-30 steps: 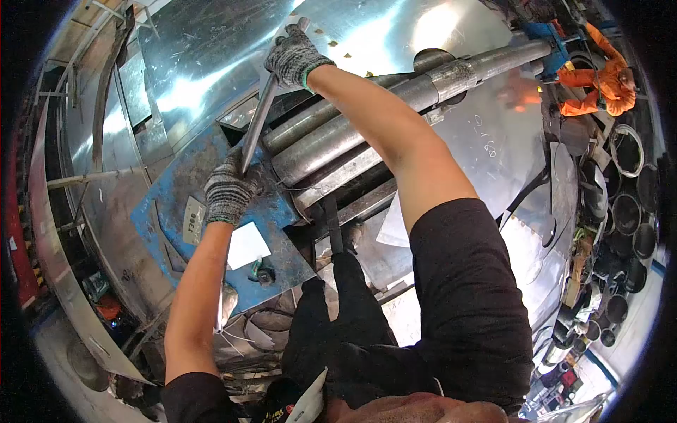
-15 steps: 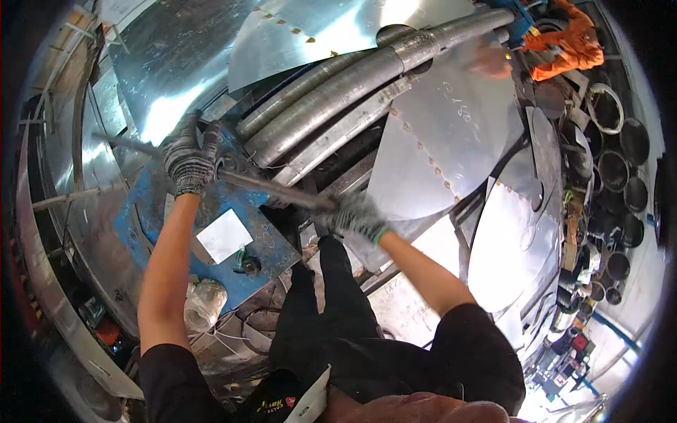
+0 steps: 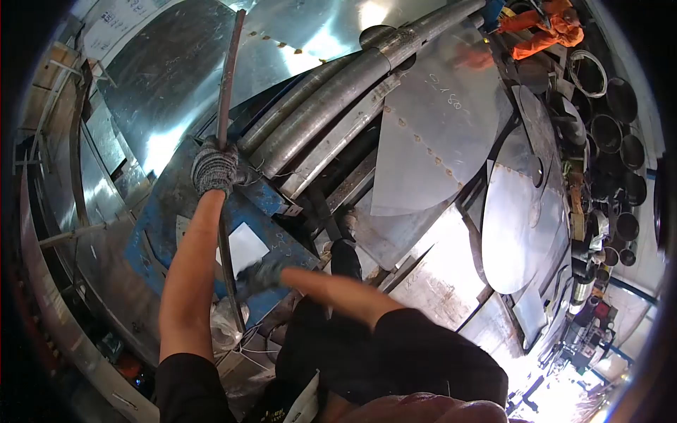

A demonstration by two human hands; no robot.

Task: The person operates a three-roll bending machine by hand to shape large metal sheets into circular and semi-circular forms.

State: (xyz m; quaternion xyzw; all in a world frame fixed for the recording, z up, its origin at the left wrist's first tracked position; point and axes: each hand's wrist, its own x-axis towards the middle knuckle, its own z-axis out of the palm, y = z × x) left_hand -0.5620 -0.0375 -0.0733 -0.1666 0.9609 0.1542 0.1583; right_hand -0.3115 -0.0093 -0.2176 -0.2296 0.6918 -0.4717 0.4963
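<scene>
My left hand, in a grey knitted glove, is wrapped around a long, narrow metal bar. The bar stands nearly lengthwise in view, its far end over the shiny sheets and its near end by a clear plastic bag. Beside the bar's lower part is my right hand, gloved and smeared by motion, so its fingers cannot be made out. It is over the blue metal surface, just below a white sheet of paper. Whatever lies under that hand is hidden.
Large curved metal pipes lie ahead, with flat steel plates to their right. A person in orange workwear is at the far upper right. Round pipe ends are stacked along the right side. Loose wires lie near my legs.
The bar has swung from slanting across the view to nearly lengthwise, still in my left hand. My right hand has left the bar's end and moved left, beside the paper.
</scene>
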